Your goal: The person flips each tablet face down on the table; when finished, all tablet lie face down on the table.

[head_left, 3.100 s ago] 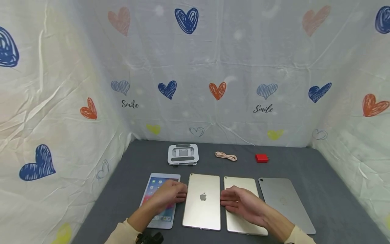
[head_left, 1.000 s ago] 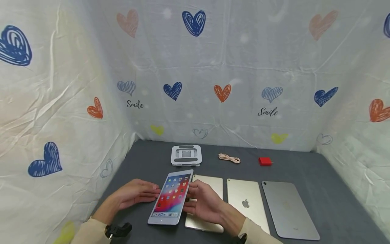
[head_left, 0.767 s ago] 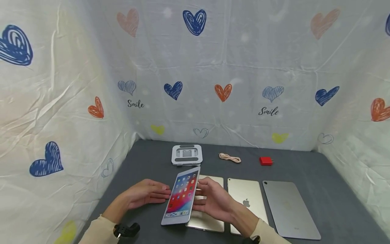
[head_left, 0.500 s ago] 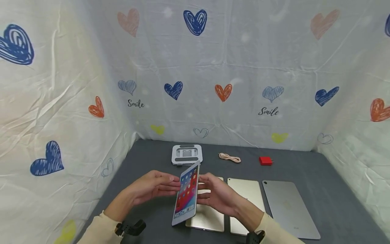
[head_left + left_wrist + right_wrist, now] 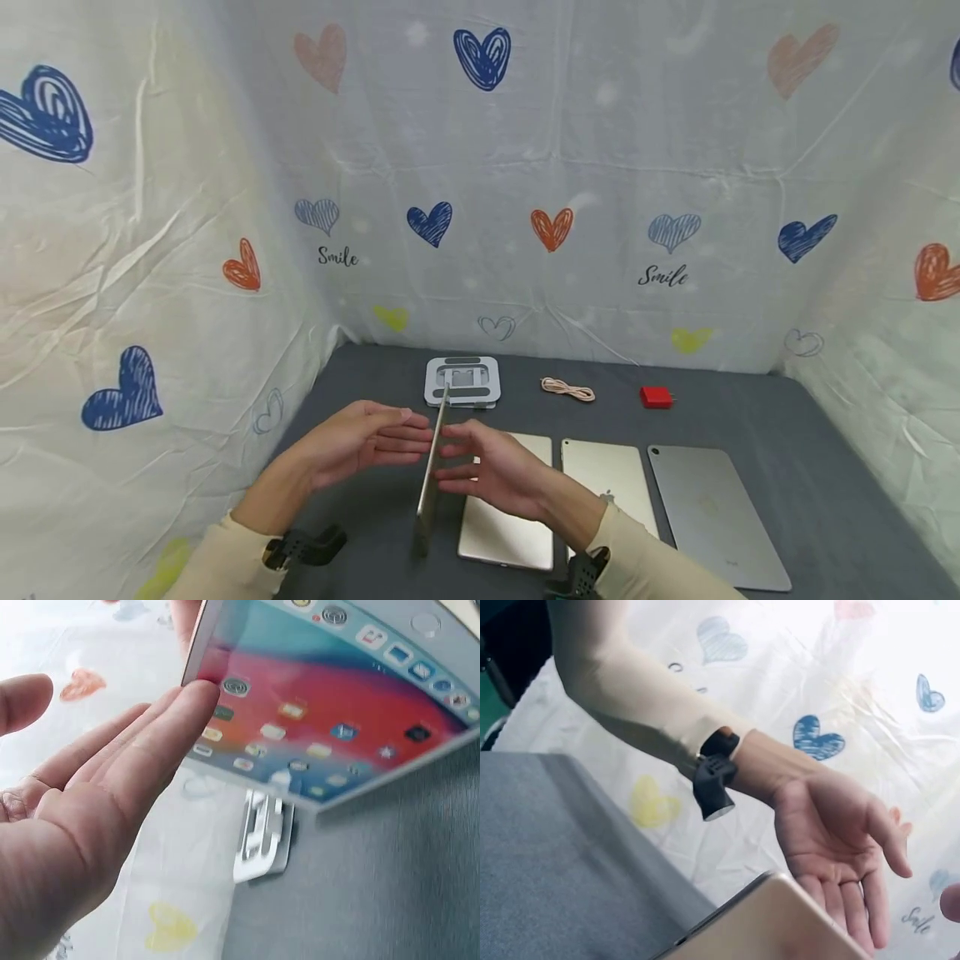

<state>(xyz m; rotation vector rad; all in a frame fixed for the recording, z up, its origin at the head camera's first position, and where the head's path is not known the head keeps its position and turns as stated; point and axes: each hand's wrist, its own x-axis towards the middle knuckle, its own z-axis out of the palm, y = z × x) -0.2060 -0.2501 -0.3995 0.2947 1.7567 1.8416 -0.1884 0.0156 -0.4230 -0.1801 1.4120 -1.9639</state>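
Observation:
A tablet point(image 5: 431, 479) with a white-framed screen and gold back stands on edge, almost edge-on in the head view. Its lit screen faces my left hand point(image 5: 367, 446), whose straight fingers touch it near one edge. My right hand point(image 5: 498, 467) is on the other side, with loosely bent fingertips against the back. In the left wrist view the lit tablet point(image 5: 300, 712) tilts above the grey table, and fingertips meet its edge. The right wrist view shows the left palm point(image 5: 825, 832) beyond the gold back point(image 5: 772, 922). Whether the lower edge touches the table cannot be told.
Two gold tablets, one nearer point(image 5: 510, 525) and one further right point(image 5: 611, 475), lie face down beside a grey tablet point(image 5: 720, 517). Behind them are a folded silver stand point(image 5: 462, 375), a coiled cable point(image 5: 567, 389) and a red charger plug point(image 5: 657, 397). Cloth point(image 5: 555, 275) hangs around the table.
The tablet first lay flat at the left. It was lifted, carried to the right, then turned from screen-up to upright. My left fingers have moved up along it, and the right hand's hold has loosened.

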